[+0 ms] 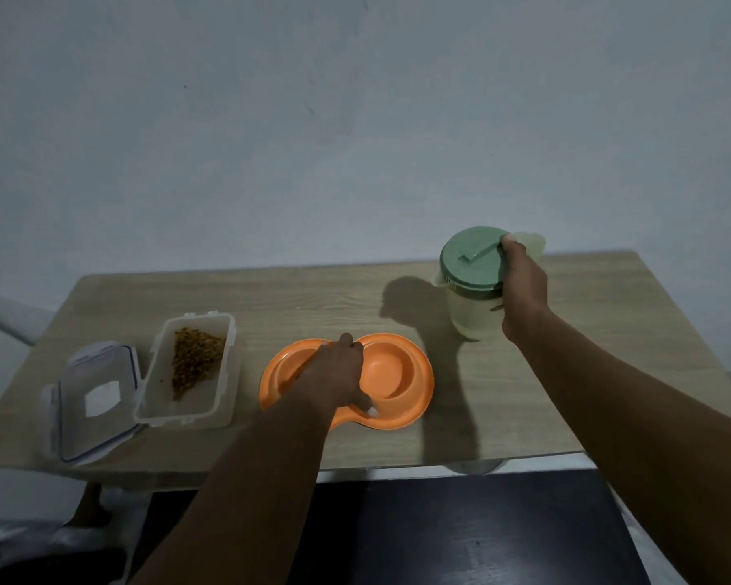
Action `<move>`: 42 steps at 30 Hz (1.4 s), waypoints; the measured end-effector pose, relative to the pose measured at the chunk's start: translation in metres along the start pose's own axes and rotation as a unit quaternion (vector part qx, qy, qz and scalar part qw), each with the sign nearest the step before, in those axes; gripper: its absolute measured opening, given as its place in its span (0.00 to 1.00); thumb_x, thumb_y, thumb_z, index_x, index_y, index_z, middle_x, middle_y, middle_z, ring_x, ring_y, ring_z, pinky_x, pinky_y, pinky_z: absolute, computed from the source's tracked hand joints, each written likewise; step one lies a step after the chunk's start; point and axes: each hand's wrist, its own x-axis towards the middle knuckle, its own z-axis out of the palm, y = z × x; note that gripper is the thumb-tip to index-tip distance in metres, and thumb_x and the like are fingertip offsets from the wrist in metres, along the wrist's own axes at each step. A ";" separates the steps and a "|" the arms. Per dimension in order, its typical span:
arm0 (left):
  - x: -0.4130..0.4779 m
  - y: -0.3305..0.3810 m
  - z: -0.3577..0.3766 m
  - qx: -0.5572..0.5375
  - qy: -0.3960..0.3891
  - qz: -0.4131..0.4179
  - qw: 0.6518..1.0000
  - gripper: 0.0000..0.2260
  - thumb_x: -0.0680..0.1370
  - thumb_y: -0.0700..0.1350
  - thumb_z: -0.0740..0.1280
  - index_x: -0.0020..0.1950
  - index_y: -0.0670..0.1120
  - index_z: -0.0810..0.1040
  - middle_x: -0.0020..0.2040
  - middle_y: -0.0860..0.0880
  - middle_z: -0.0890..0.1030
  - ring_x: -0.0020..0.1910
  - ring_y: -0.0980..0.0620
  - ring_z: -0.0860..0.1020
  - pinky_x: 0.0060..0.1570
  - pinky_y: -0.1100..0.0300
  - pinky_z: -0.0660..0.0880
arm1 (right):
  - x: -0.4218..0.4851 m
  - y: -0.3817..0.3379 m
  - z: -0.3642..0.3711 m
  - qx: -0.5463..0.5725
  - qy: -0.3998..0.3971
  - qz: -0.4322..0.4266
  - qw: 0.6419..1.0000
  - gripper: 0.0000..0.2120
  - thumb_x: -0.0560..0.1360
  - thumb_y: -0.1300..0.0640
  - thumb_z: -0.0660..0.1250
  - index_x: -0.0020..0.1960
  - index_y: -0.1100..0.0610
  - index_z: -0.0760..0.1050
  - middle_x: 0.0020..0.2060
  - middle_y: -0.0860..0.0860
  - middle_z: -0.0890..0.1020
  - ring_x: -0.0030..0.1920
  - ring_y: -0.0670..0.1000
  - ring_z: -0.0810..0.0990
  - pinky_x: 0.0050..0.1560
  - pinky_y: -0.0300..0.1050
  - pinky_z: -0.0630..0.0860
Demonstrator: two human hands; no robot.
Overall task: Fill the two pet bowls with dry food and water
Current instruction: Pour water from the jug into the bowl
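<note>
An orange double pet bowl (397, 373) lies on the wooden table (321, 301) near its front edge. My left hand (338, 373) rests over the bowl's middle, gripping it between the two wells and hiding most of the left well. The right well looks empty. A clear water jug with a green lid (469, 263) stands at the back right. My right hand (522, 285) is wrapped around the jug's handle side. An open clear container (191, 369) with brown dry food inside sits to the left of the bowl.
The container's clear lid (96, 403) lies at the table's front left corner. A pale wall rises behind the table. A dark surface (482, 529) lies below the front edge, and a bare foot (89, 506) shows at the lower left.
</note>
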 end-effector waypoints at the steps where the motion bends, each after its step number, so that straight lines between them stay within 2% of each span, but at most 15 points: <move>1: 0.000 -0.001 0.000 0.003 -0.001 0.004 1.000 0.47 0.61 0.59 0.82 0.73 0.43 0.67 0.68 0.44 0.70 0.65 0.40 0.72 0.68 0.43 0.68 | -0.003 -0.002 0.000 -0.013 0.002 -0.022 1.000 0.22 0.78 0.37 0.63 0.59 0.53 0.79 0.56 0.52 0.83 0.55 0.55 0.80 0.41 0.47 0.72; 4: 0.001 -0.004 0.000 0.008 0.002 0.012 1.000 0.46 0.60 0.61 0.82 0.72 0.43 0.69 0.67 0.44 0.70 0.64 0.40 0.73 0.64 0.44 0.71 | -0.015 -0.004 0.000 -0.082 -0.007 -0.108 0.991 0.24 0.74 0.35 0.63 0.56 0.53 0.80 0.53 0.52 0.83 0.55 0.54 0.82 0.48 0.52 0.79; 7: 0.001 -0.006 -0.001 0.008 -0.001 0.020 1.000 0.46 0.61 0.61 0.81 0.71 0.42 0.69 0.66 0.44 0.70 0.63 0.39 0.73 0.66 0.44 0.69 | -0.029 0.000 0.001 -0.169 -0.017 -0.181 0.969 0.24 0.75 0.34 0.62 0.56 0.52 0.79 0.51 0.49 0.83 0.52 0.50 0.82 0.53 0.55 0.81; 15: 0.006 -0.010 0.002 0.029 0.006 0.041 0.999 0.50 0.62 0.65 0.79 0.75 0.41 0.65 0.70 0.41 0.70 0.67 0.39 0.72 0.72 0.42 0.64 | -0.060 0.030 0.019 -0.278 0.000 -0.273 0.921 0.24 0.75 0.32 0.62 0.49 0.54 0.76 0.44 0.50 0.81 0.46 0.53 0.81 0.48 0.59 0.80; 19: 0.007 -0.014 0.007 0.022 0.015 0.050 0.998 0.53 0.61 0.66 0.79 0.77 0.41 0.63 0.72 0.41 0.68 0.68 0.38 0.72 0.75 0.41 0.59 | -0.075 0.043 0.027 -0.313 0.000 -0.376 0.872 0.17 0.77 0.37 0.65 0.44 0.52 0.73 0.40 0.48 0.78 0.42 0.51 0.78 0.43 0.56 0.77; 21: 0.007 -0.014 0.007 0.024 0.015 0.050 0.998 0.51 0.62 0.66 0.78 0.76 0.41 0.63 0.73 0.41 0.68 0.68 0.38 0.72 0.75 0.41 0.58 | -0.079 0.046 0.029 -0.334 -0.001 -0.413 0.847 0.16 0.78 0.38 0.64 0.45 0.51 0.71 0.40 0.48 0.77 0.43 0.51 0.77 0.44 0.56 0.76; 27: 0.011 -0.015 0.009 0.027 0.013 0.047 0.998 0.50 0.62 0.67 0.78 0.75 0.43 0.66 0.72 0.42 0.70 0.69 0.39 0.71 0.74 0.41 0.61 | -0.079 0.046 0.028 -0.409 -0.007 -0.431 0.804 0.24 0.77 0.35 0.61 0.54 0.56 0.76 0.49 0.51 0.79 0.55 0.55 0.77 0.59 0.60 0.71; 36: 0.008 -0.015 0.008 0.033 0.015 0.046 0.998 0.49 0.63 0.67 0.77 0.75 0.43 0.66 0.72 0.42 0.70 0.69 0.40 0.72 0.74 0.42 0.61 | -0.087 0.035 0.027 -0.423 -0.011 -0.466 0.777 0.26 0.77 0.36 0.61 0.60 0.57 0.76 0.56 0.52 0.80 0.61 0.55 0.75 0.65 0.62 0.67; 42: 0.006 -0.016 0.007 0.012 0.014 0.045 0.999 0.50 0.63 0.66 0.78 0.76 0.43 0.64 0.74 0.42 0.68 0.71 0.39 0.69 0.73 0.43 0.63 | -0.089 0.026 0.026 -0.420 -0.008 -0.474 0.774 0.27 0.77 0.35 0.60 0.61 0.57 0.75 0.57 0.53 0.79 0.63 0.55 0.74 0.68 0.65 0.65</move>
